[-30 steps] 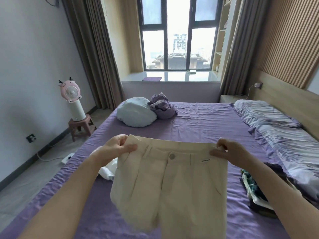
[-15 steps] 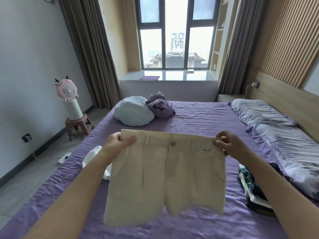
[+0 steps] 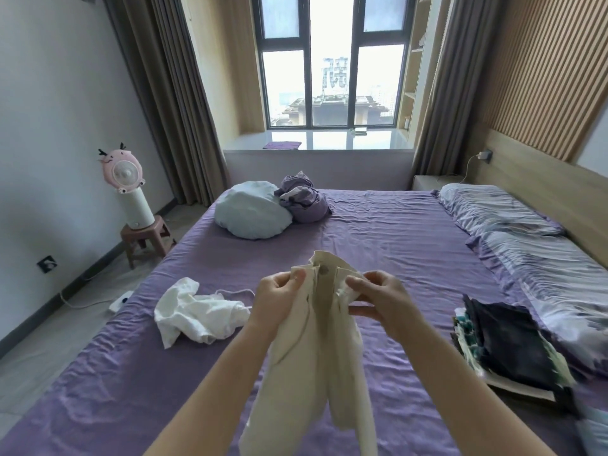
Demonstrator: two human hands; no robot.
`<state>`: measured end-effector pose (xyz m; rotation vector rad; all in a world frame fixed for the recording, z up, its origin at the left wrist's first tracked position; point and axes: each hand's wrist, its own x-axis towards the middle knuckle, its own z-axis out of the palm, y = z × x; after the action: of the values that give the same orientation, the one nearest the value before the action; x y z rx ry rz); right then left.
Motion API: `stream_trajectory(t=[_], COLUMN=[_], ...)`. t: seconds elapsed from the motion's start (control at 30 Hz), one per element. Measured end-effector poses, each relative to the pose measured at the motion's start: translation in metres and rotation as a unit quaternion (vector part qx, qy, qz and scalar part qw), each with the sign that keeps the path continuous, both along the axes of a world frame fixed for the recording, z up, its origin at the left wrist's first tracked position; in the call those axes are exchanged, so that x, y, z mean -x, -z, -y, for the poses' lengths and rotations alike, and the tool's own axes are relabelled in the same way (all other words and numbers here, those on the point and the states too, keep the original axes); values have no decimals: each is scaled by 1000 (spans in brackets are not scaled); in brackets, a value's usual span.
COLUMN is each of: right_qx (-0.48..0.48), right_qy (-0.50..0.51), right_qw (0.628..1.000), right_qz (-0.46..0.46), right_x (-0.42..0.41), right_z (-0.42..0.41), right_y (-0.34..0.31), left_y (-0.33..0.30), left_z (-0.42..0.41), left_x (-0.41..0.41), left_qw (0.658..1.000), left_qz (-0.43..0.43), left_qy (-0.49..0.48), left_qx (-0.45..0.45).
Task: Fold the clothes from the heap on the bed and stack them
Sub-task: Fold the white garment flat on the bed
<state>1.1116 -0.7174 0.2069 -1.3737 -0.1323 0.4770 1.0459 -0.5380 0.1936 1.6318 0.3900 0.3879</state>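
Cream shorts [image 3: 316, 363] hang in front of me above the purple bed [image 3: 394, 258], doubled lengthwise with the two waistband ends brought together. My left hand [image 3: 279, 297] pinches the waistband on its left side. My right hand [image 3: 378, 297] pinches it on the right, the two hands close together. The legs of the shorts dangle down towards the bed. A crumpled white garment [image 3: 197, 314] lies on the bed to the left. At the right sits a stack of folded clothes [image 3: 513, 350] with a dark piece on top.
A pale blue cushion [image 3: 251, 213] and a bundled purple cloth [image 3: 304, 202] lie at the far side of the bed. Two pillows [image 3: 526, 238] run along the right by the headboard. A pink fan [image 3: 123, 169] stands on a stool [image 3: 144, 240] on the left floor.
The shorts were held spread wide by the waistband; my hands have since come together, folding them in half lengthwise. The view tilted down, showing the white garment and the stack more fully.
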Motion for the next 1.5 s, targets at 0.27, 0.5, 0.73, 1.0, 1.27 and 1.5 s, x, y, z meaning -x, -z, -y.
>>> stream_trajectory(t=[0.27, 0.5, 0.73, 1.0, 1.27, 1.5], right_qx=[-48, -36, 221, 68, 207, 300], right_qy=[15, 9, 52, -127, -12, 75], right_qw=[999, 998, 860, 979, 943, 852], right_qz=[2, 58, 457, 141, 262, 422], right_x=[25, 21, -1, -42, -53, -65], right_z=[-26, -19, 9, 52, 19, 22], right_y=[1, -3, -1, 40, 56, 68], left_y=[-5, -11, -10, -31, -2, 17], left_z=[36, 27, 7, -16, -35, -39], left_x=[11, 7, -3, -8, -46, -51], left_qw=[996, 974, 976, 982, 953, 990], left_qz=[43, 35, 29, 31, -42, -32], left_qy=[40, 182, 139, 171, 16, 93], left_qx=[-73, -134, -165, -77, -300, -101])
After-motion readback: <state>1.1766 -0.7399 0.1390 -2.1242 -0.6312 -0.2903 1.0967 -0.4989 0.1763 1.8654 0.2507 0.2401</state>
